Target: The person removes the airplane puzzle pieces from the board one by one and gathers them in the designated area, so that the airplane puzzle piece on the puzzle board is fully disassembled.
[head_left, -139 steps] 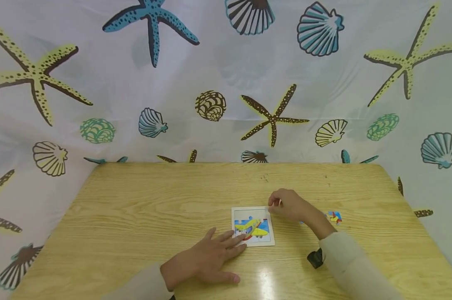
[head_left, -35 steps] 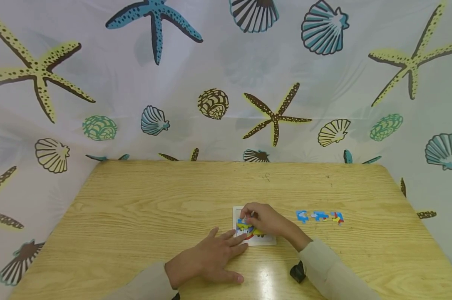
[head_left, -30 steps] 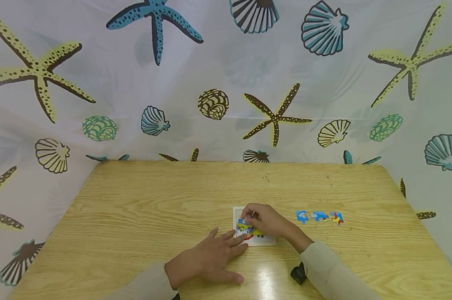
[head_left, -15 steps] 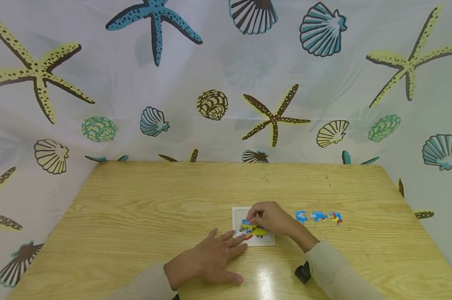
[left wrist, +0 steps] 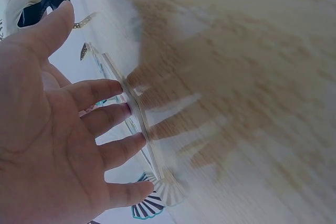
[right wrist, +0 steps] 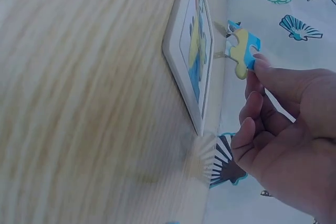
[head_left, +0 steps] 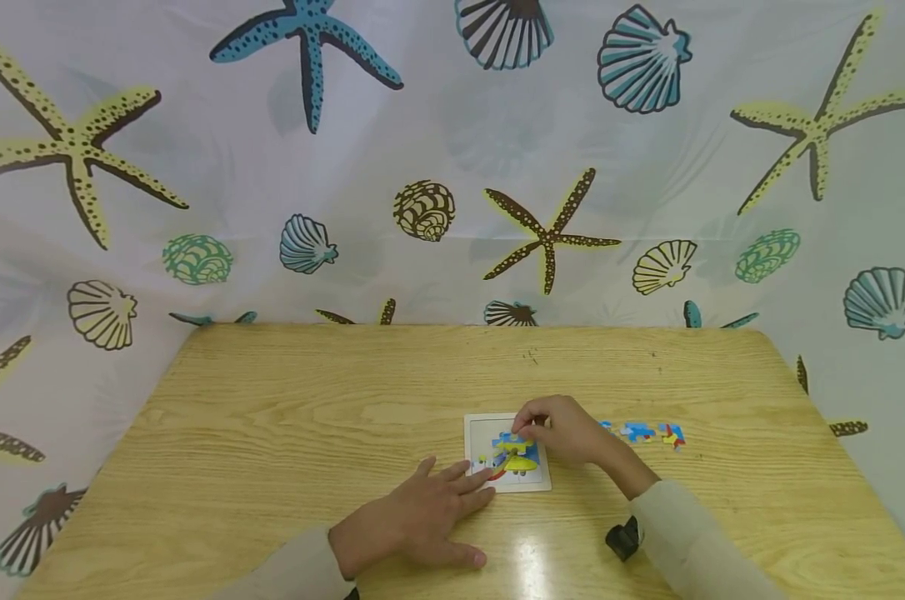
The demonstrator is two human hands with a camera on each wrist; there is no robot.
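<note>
Right hand (head_left: pixel 561 425) pinches yellow-and-blue jigsaw piece (right wrist: pixel 240 51) above part-filled white square tray (right wrist: pixel 177 66); 3 blue-printed pieces (head_left: pixel 636 432) remain rightward; left hand (head_left: pixel 426 512) straight-fingered.

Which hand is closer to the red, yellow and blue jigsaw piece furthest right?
Right. The right hand is left of that piece; the left hand is farther left, touching the square white-framed puzzle board.

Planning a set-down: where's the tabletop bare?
Bare: tabletop left of the left sleeve and jigsaw tray; strip behind tray, up to shell-print cloth. Crowded: the tray, with left hand and right hand at it, and right of it, among loose jigsaw pieces.
</note>
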